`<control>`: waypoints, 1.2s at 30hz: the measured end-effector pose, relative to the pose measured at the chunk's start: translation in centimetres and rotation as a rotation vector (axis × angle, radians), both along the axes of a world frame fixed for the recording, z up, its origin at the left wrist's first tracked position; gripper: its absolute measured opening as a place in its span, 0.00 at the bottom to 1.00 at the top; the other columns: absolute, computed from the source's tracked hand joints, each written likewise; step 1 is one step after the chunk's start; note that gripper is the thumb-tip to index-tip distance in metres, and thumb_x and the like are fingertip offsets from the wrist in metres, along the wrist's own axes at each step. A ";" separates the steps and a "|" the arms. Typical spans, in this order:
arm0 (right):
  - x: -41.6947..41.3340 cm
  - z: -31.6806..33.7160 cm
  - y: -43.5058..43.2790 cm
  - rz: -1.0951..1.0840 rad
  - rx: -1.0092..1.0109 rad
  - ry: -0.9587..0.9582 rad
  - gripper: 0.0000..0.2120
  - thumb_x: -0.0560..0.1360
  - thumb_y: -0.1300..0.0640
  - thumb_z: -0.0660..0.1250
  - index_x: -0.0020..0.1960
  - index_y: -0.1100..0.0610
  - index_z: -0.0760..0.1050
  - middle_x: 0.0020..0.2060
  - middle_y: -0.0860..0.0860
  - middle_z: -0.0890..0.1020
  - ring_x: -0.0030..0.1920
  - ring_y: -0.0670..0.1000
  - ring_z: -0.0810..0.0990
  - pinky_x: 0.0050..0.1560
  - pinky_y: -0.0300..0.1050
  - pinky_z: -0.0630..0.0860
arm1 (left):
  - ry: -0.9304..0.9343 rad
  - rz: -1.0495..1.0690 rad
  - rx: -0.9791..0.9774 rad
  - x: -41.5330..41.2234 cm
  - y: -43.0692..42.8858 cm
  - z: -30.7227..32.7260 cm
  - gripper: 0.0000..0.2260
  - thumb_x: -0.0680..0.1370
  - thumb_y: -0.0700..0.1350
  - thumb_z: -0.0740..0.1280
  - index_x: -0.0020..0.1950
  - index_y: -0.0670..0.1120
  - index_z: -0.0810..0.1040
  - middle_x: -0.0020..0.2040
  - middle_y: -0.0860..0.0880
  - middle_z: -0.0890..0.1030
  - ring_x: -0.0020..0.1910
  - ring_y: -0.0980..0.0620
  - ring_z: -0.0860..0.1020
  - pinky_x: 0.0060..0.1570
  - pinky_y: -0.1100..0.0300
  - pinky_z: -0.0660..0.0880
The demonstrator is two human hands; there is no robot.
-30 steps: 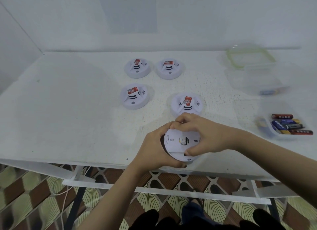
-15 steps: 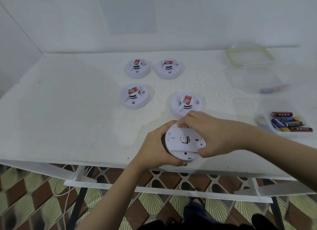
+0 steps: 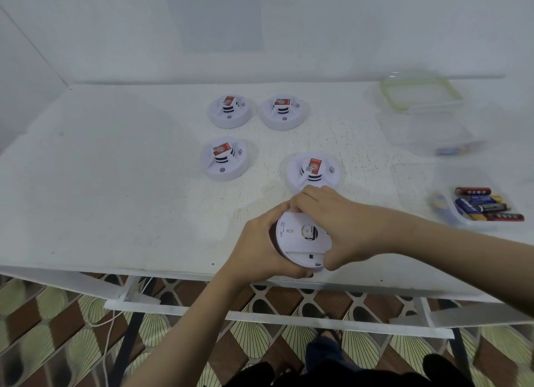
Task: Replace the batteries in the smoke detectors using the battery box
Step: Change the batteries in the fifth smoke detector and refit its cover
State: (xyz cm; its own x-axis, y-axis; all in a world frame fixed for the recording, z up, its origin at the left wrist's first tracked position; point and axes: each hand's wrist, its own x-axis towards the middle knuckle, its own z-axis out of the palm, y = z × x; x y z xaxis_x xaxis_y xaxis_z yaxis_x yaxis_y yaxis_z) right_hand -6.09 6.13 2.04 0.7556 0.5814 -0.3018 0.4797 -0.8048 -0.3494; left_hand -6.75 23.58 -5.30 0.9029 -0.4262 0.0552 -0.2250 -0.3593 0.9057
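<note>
While clamped from both sides, sits just over the near edge of the table [image 3: 115, 184], a bit right of centre: the held smoke detector [image 3: 297, 242]. Tilted up on its rim, flat back plate toward the camera, with a small round opening showing something yellowish near the middle.

Gripped on its left side by the left hand [image 3: 257, 250]: fingers curled under the near rim, thumb running up the far-left rim. Covered on its right side by the right hand [image 3: 346, 227]: fingers curled over the far rim, thumb pressed at the near-right rim. Touching each other at the far rim. Left forearm in from the near side, right forearm in from the near right. Can't tell whether the back plate is seated or loose; seam mostly under fingers.

Also on the table, face up, each with a red-labelled block on top:
- far-left detector [image 3: 229, 111]
- far-right detector [image 3: 283, 112], just beside it
- mid-left detector [image 3: 224, 159]
- mid-right detector [image 3: 313, 171], just beyond the right hand's knuckles

Off to the right, well apart from the hands: clear open battery box [image 3: 468, 224] with loose batteries [image 3: 488, 207] lying in it. Farther back: second clear container [image 3: 427, 132], possibly something bluish inside, then a green-rimmed lid [image 3: 388, 94].
</note>
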 end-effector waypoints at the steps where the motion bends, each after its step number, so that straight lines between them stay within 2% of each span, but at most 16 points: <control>1: 0.0 -0.1 0.1 -0.001 -0.007 -0.007 0.33 0.62 0.54 0.75 0.60 0.52 0.60 0.51 0.47 0.63 0.47 0.46 0.58 0.45 0.41 0.65 | -0.002 0.000 -0.001 0.0 0.0 0.0 0.39 0.54 0.53 0.80 0.64 0.54 0.73 0.52 0.57 0.81 0.52 0.60 0.79 0.50 0.67 0.76; 5: 0.0 0.0 0.4 0.015 -0.038 -0.023 0.33 0.62 0.54 0.74 0.60 0.52 0.59 0.50 0.47 0.61 0.47 0.47 0.59 0.48 0.42 0.68 | -0.005 0.002 0.008 0.1 0.1 -0.2 0.38 0.54 0.51 0.80 0.62 0.51 0.74 0.51 0.56 0.82 0.51 0.58 0.80 0.48 0.65 0.77; 10: 0.0 0.2 0.6 0.032 -0.061 -0.027 0.33 0.63 0.53 0.74 0.61 0.53 0.59 0.51 0.47 0.62 0.49 0.47 0.59 0.49 0.42 0.68 | -0.016 0.012 0.023 0.2 0.1 -0.2 0.35 0.55 0.47 0.82 0.59 0.53 0.75 0.49 0.56 0.82 0.49 0.59 0.80 0.45 0.69 0.74; 15: 0.0 0.1 0.6 0.042 -0.066 -0.036 0.33 0.64 0.53 0.74 0.62 0.53 0.59 0.50 0.46 0.61 0.49 0.46 0.59 0.48 0.41 0.65 | -0.029 0.016 0.031 0.2 0.2 -0.4 0.36 0.55 0.42 0.84 0.60 0.52 0.75 0.50 0.55 0.82 0.50 0.57 0.80 0.48 0.65 0.77; 18: 0.0 0.1 0.5 0.043 -0.072 -0.051 0.32 0.64 0.53 0.73 0.62 0.53 0.59 0.51 0.47 0.61 0.50 0.47 0.60 0.49 0.42 0.66 | -0.020 0.012 0.017 0.1 0.1 -0.4 0.37 0.56 0.44 0.83 0.62 0.53 0.74 0.51 0.56 0.82 0.51 0.58 0.80 0.49 0.67 0.76; 20: -0.3 -0.1 0.1 0.041 -0.071 -0.084 0.30 0.66 0.52 0.71 0.63 0.53 0.59 0.52 0.47 0.62 0.51 0.48 0.61 0.49 0.41 0.64 | -0.015 0.016 0.002 0.0 0.1 -0.3 0.38 0.55 0.48 0.82 0.62 0.58 0.73 0.52 0.59 0.81 0.52 0.60 0.79 0.50 0.69 0.75; 22: -1.0 -1.2 0.0 -0.007 0.049 -0.154 0.28 0.68 0.50 0.67 0.64 0.53 0.61 0.53 0.47 0.64 0.53 0.48 0.63 0.52 0.40 0.63 | -0.011 0.025 -0.006 -0.1 0.0 0.0 0.36 0.55 0.49 0.81 0.60 0.62 0.72 0.53 0.60 0.80 0.53 0.61 0.79 0.50 0.69 0.75; 24: -2.2 -2.7 0.1 -0.135 0.232 -0.244 0.29 0.66 0.48 0.63 0.66 0.53 0.65 0.56 0.47 0.67 0.56 0.47 0.64 0.56 0.39 0.61 | -0.012 0.033 -0.016 -0.1 0.0 0.1 0.35 0.56 0.45 0.81 0.59 0.62 0.72 0.53 0.60 0.80 0.53 0.61 0.79 0.49 0.69 0.75; 27: -3.5 -5.3 0.5 -0.364 0.402 -0.362 0.28 0.66 0.40 0.60 0.66 0.43 0.68 0.68 0.50 0.64 0.69 0.50 0.58 0.67 0.45 0.54 | -0.002 0.041 -0.027 -0.1 0.2 0.1 0.39 0.57 0.39 0.82 0.62 0.61 0.71 0.57 0.63 0.78 0.55 0.64 0.77 0.49 0.72 0.73; 29: -3.6 -6.3 0.8 -0.494 0.566 -0.220 0.26 0.65 0.37 0.63 0.63 0.35 0.68 0.72 0.47 0.58 0.72 0.47 0.54 0.69 0.46 0.54 | 0.002 0.036 -0.024 -0.1 0.2 0.0 0.41 0.56 0.39 0.83 0.64 0.59 0.71 0.57 0.63 0.78 0.57 0.63 0.77 0.50 0.71 0.74; 30: -3.5 -6.5 0.9 -0.517 0.675 -0.118 0.26 0.64 0.37 0.66 0.62 0.34 0.69 0.71 0.45 0.59 0.72 0.44 0.55 0.69 0.42 0.57 | 0.005 0.032 -0.026 -0.1 0.3 -0.1 0.41 0.56 0.39 0.83 0.64 0.58 0.71 0.58 0.62 0.78 0.57 0.63 0.77 0.50 0.70 0.74; 32: -3.1 -6.5 0.5 -0.497 0.818 0.024 0.28 0.63 0.42 0.72 0.62 0.36 0.71 0.68 0.43 0.63 0.70 0.38 0.58 0.64 0.29 0.61 | 0.009 0.028 -0.029 0.0 0.3 -0.1 0.41 0.57 0.39 0.84 0.65 0.56 0.71 0.58 0.61 0.79 0.58 0.61 0.77 0.52 0.68 0.75; 34: -2.6 -6.1 -0.3 -0.428 0.823 0.126 0.31 0.62 0.49 0.76 0.62 0.37 0.71 0.65 0.39 0.65 0.66 0.34 0.61 0.59 0.23 0.62 | 0.014 0.023 -0.027 0.0 0.4 -0.2 0.42 0.56 0.39 0.83 0.67 0.55 0.71 0.58 0.59 0.79 0.59 0.59 0.77 0.54 0.65 0.76; 36: -1.8 -5.7 -1.0 -0.361 0.792 0.215 0.33 0.61 0.50 0.77 0.63 0.36 0.71 0.65 0.38 0.64 0.65 0.33 0.62 0.62 0.26 0.62 | 0.018 0.004 -0.019 0.2 0.5 -0.3 0.43 0.56 0.40 0.83 0.68 0.53 0.71 0.58 0.57 0.79 0.59 0.57 0.77 0.55 0.62 0.77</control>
State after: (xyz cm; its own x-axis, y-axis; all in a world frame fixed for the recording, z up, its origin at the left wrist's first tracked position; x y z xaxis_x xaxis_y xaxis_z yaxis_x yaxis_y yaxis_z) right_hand -7.91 5.09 -3.65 0.9062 0.4173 -0.0690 0.1046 -0.3792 -0.9194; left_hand -6.57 24.05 -5.60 0.9057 -0.4212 0.0472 -0.2072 -0.3429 0.9162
